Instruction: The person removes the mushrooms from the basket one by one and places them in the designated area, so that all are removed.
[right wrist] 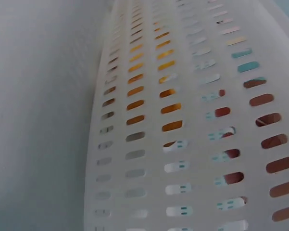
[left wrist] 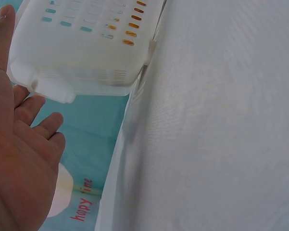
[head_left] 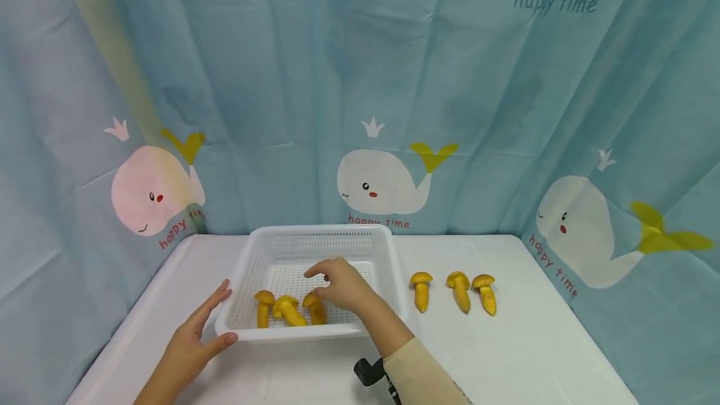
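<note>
A white perforated plastic basket [head_left: 309, 333] stands on the table. Inside it, toward the near wall, lie three yellow toy mushrooms: a left one [head_left: 264, 310], a tilted middle one [head_left: 289, 311] and a right one [head_left: 316, 310]. My right hand [head_left: 343, 286] is over the basket beside the right mushroom, index finger and thumb spread apart; the thumb overlaps that mushroom's cap. In the right wrist view the basket wall [right wrist: 149, 159] hides most of this hand. My left hand [head_left: 191, 345] is at the basket's near left corner, fingers extended and thumb apart, fingertips by the rim.
Right of the basket, three more yellow mushrooms lie on the white table [head_left: 534, 349]: one nearer the basket [head_left: 420, 291], two close together [head_left: 459, 291]. A blue curtain [head_left: 292, 105] with printed whales encloses the table's back and sides.
</note>
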Tool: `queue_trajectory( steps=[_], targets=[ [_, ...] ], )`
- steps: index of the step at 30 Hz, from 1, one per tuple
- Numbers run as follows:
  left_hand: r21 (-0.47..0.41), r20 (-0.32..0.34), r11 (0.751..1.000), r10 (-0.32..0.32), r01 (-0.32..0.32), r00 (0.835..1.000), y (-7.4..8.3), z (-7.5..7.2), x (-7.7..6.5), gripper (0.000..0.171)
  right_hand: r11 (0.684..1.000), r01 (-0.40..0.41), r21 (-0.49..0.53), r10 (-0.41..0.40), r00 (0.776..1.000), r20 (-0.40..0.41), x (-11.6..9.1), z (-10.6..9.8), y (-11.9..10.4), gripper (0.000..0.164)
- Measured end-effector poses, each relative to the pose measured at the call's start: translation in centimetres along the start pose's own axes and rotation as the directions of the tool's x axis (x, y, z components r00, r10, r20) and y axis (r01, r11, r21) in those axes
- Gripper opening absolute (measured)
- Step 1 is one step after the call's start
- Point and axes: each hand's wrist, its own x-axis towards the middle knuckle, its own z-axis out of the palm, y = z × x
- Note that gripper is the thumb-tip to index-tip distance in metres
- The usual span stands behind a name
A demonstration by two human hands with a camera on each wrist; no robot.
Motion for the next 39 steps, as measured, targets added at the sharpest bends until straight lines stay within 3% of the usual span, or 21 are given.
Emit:
queue_trajectory(
  steps=[7,14,22,30,39],
  targets=[
    [-0.004,-0.022,1.000,0.004,-0.005,1.000,0.4,-0.2,0.0,0.084,0.991,-0.045,-0.127,0.056,0.995,0.087,0.2,0.0,-0.4,0.037],
    [-0.026,-0.021,1.000,0.013,-0.013,1.000,0.3,0.3,0.0,0.084,0.988,-0.123,-0.096,0.137,0.979,0.151,0.1,0.0,0.5,0.045],
    [-0.015,-0.006,0.999,-0.034,0.034,0.999,0.5,0.4,0.2,0.085,0.986,-0.159,-0.042,0.165,0.957,0.240,-0.1,0.3,0.8,0.048],
    [0.016,0.008,0.999,-0.034,0.034,0.999,0.1,0.2,0.1,0.084,0.989,-0.136,-0.057,0.145,0.971,0.192,0.1,1.1,1.2,0.045],
    [0.035,0.021,0.998,-0.058,0.057,0.998,0.8,-0.1,0.4,0.085,0.990,-0.138,-0.037,0.141,0.982,0.123,0.3,0.9,1.0,0.036]
  ],
)
